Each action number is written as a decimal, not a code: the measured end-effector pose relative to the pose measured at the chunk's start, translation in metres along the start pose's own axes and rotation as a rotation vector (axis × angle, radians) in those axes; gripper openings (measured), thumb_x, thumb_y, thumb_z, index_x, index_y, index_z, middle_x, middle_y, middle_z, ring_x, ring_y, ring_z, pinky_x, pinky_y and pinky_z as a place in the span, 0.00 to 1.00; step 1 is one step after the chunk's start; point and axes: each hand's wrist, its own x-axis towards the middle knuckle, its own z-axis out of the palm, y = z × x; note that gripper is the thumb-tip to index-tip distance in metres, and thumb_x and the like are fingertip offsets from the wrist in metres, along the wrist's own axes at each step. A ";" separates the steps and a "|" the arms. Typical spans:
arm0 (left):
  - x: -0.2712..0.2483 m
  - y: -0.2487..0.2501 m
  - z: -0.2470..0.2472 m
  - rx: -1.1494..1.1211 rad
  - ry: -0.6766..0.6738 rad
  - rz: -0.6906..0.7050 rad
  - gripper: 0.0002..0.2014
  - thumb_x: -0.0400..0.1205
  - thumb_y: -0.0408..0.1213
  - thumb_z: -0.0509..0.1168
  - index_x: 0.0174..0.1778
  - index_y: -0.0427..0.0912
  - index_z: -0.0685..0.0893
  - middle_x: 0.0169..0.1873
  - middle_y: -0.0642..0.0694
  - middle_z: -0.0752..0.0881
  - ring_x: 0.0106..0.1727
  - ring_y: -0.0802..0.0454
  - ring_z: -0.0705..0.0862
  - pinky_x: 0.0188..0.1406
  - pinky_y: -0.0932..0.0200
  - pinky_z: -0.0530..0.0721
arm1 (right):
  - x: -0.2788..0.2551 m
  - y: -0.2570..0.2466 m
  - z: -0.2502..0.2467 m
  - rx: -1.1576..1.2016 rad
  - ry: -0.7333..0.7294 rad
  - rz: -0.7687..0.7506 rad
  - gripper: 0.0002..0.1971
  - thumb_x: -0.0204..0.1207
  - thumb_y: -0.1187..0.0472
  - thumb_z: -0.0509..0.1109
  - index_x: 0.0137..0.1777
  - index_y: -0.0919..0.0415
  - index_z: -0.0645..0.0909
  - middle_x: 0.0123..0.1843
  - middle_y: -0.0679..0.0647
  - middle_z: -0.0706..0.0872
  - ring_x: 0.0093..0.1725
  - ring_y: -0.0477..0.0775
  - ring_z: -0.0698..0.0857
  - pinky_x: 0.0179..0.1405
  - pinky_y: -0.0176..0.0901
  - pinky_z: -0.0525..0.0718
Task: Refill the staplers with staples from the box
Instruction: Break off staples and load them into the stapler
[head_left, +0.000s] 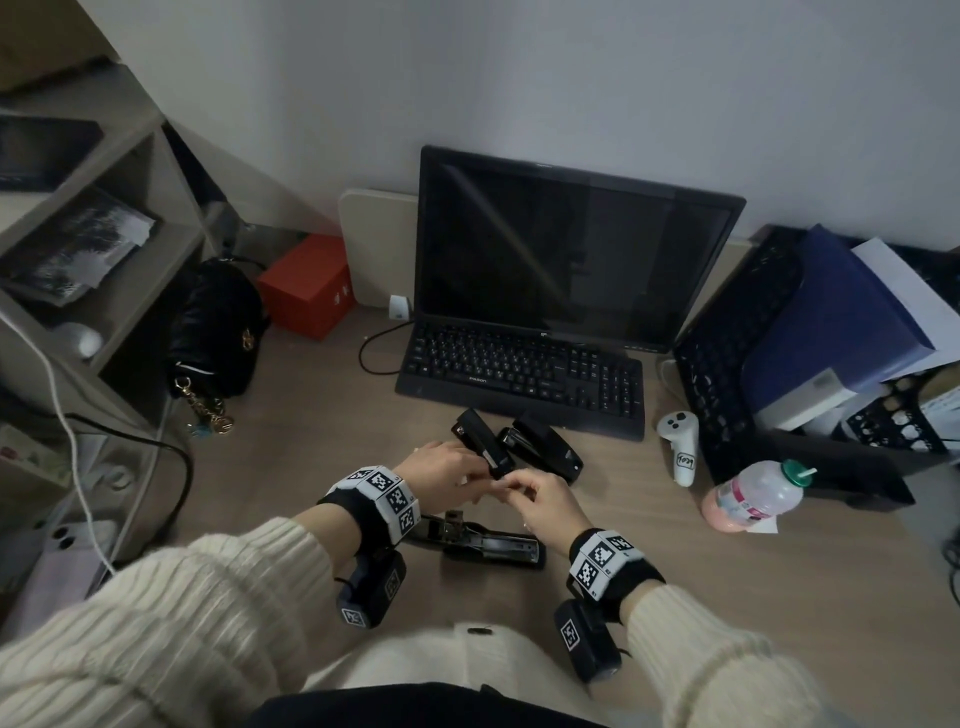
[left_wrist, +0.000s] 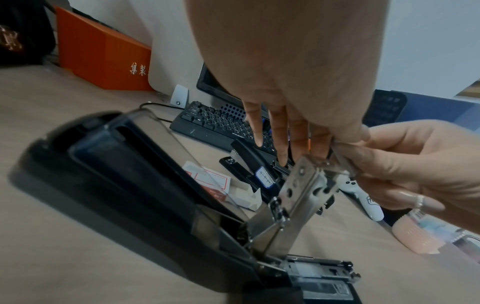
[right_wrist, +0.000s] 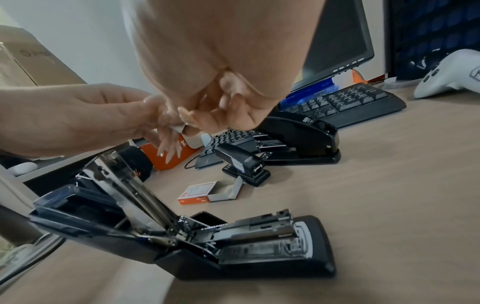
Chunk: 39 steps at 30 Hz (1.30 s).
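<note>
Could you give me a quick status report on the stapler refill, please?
Left hand and right hand pinch a staple strip between them. Big stapler lies open below, channel exposed. Staple box open on desk. Nothing blocking.

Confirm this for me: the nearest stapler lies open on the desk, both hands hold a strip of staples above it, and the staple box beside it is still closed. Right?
Not quite. The staple box is open, its end flap folded out, as the right wrist view shows. The rest holds: the nearest stapler lies open on the desk, and the left hand and right hand pinch a strip of staples above it.
</note>
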 end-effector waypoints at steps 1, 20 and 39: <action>0.000 0.000 -0.001 -0.022 0.000 -0.009 0.20 0.85 0.58 0.56 0.36 0.52 0.83 0.39 0.57 0.84 0.50 0.57 0.78 0.60 0.52 0.75 | 0.001 -0.001 0.000 0.017 -0.014 -0.005 0.05 0.78 0.57 0.72 0.51 0.50 0.88 0.46 0.43 0.86 0.41 0.40 0.82 0.39 0.26 0.77; 0.011 0.000 0.007 -0.250 0.056 -0.188 0.28 0.78 0.69 0.49 0.33 0.53 0.85 0.35 0.54 0.87 0.38 0.57 0.83 0.47 0.48 0.85 | 0.003 0.000 0.003 -0.176 0.163 -0.083 0.10 0.70 0.57 0.77 0.52 0.56 0.89 0.40 0.39 0.81 0.36 0.36 0.77 0.42 0.40 0.80; -0.008 -0.011 0.006 -0.273 -0.187 -0.149 0.24 0.68 0.69 0.72 0.50 0.56 0.88 0.46 0.63 0.84 0.54 0.61 0.83 0.55 0.63 0.82 | -0.017 0.044 -0.011 -0.830 -0.204 0.039 0.17 0.76 0.43 0.58 0.55 0.48 0.83 0.53 0.48 0.88 0.57 0.58 0.85 0.52 0.50 0.81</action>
